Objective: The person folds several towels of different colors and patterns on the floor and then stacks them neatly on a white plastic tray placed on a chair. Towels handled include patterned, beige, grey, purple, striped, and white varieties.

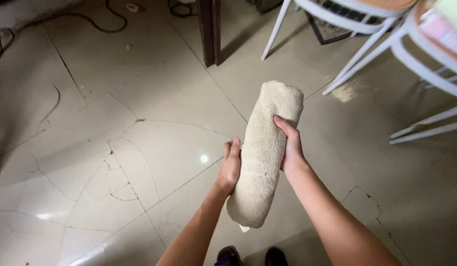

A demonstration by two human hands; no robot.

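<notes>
The rolled cream towel [264, 152] is held in mid-air above the floor, between both hands, at the centre of the head view. The roll is tilted: its upper end points away from the person and slightly to the right, and its lower end hangs toward the person's feet. A small pale tag or corner protrudes from the lower end.

The left hand [230, 166] lies flat against the left side of the roll, at about mid-length, fingers extended upward and together, palm pressing on the fabric. The right hand [289, 144] is clamped on the right side of the roll, slightly higher, with the thumb across the front face and the fingers wrapped behind, out of sight.

Below the towel lies the tiled floor [140, 148], beige and glossy, with multiple cracks running through the tiles. Two dark shoes [252, 257] show at the bottom edge, directly beneath the roll.

At upper right stand white chair legs [366, 54]. A dark wooden post [208, 32] stands at top centre. A black cable [93, 22] runs across the floor at upper left.
</notes>
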